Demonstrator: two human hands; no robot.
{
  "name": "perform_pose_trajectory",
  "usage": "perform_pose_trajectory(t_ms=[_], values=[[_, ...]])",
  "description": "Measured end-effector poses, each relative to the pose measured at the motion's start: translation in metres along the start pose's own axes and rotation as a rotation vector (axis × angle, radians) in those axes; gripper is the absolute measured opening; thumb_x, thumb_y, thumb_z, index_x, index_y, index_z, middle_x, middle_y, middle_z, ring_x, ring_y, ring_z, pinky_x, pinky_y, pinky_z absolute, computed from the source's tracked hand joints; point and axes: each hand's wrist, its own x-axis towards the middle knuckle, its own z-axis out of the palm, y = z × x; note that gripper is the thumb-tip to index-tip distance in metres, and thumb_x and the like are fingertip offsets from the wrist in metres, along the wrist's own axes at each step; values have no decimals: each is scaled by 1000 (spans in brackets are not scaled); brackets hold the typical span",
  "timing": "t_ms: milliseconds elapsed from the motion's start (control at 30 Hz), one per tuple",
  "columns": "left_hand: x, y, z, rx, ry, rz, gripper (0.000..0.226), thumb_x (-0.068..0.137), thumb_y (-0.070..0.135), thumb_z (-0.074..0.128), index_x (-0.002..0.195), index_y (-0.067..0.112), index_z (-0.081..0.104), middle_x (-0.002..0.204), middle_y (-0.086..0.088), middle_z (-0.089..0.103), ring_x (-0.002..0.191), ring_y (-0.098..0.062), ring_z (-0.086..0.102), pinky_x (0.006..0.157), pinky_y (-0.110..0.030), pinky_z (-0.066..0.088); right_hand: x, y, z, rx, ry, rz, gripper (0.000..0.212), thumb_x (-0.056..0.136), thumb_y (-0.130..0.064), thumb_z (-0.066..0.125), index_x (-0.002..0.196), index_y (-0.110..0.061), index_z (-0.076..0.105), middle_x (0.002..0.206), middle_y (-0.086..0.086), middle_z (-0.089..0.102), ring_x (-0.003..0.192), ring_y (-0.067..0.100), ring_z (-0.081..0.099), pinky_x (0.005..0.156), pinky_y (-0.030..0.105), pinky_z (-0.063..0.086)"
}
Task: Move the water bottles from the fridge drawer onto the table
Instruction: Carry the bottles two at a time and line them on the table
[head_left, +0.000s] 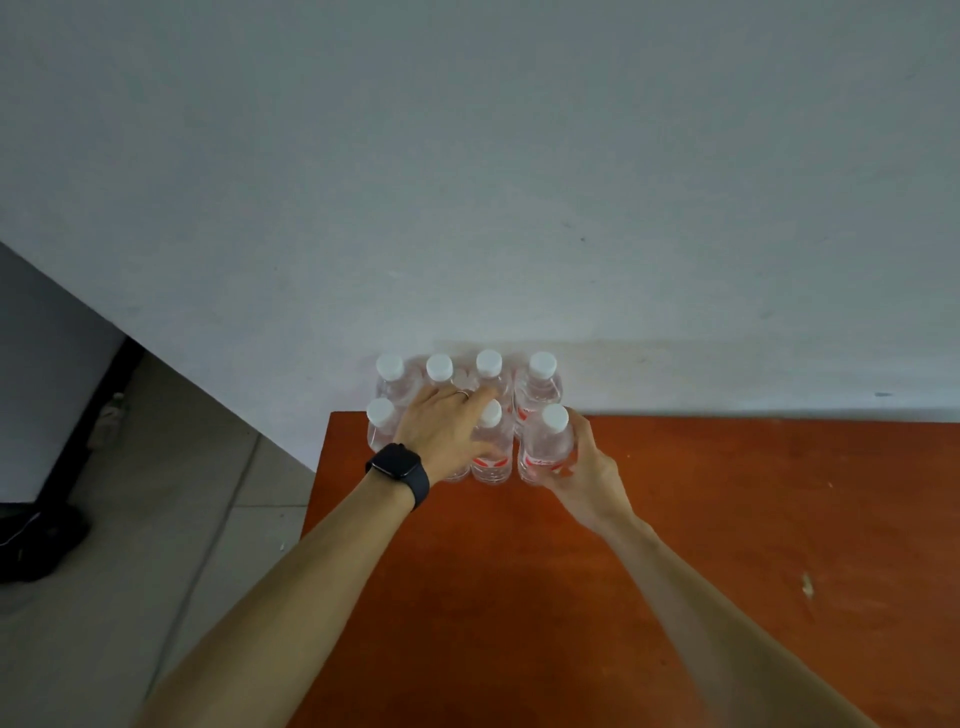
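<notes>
While the right hand (582, 467) grips 1 bottle (548, 447), the left hand (441, 431) seemingly rests open among the others.

- Plain indoor room, kind uncertain: home or bare utility space, not told by anything visible.
- Painted white wall (467, 182), scuffed, unadorned.
- Orange-brown wooden table (727, 519) pushed against that wall, far edge touching it.
- Pale tiled floor (171, 519) left of the table's left edge.
- Dark appliance or cabinet (47, 389) at far left, with black base; identity unclear.
</notes>
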Motion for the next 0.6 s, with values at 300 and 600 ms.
perform_pose_trajectory(t_ms=[300, 600], values=[[2, 6, 3, 40, 63, -30, 71, 80, 67, 68, 134, 27, 45, 93, 7, 71, 91, -20, 65, 84, -35, 45, 3, -4, 4, 4, -2, -21, 81, 84, -36, 79, 146, -35, 27, 126, -6, 65, 96, 9, 66, 71, 11, 48], [2, 8, -3, 57, 2, 16, 72, 82, 69, 62, 136, 26, 43, 104, 6, 68, 98, -19, 63, 84, -36, 45, -1, -6, 5, 18, -37, 26, 91, 83, -46, 79, 152, -31, 22, 138, -5, 59, 114, 16, 64, 87, 26, 54]])
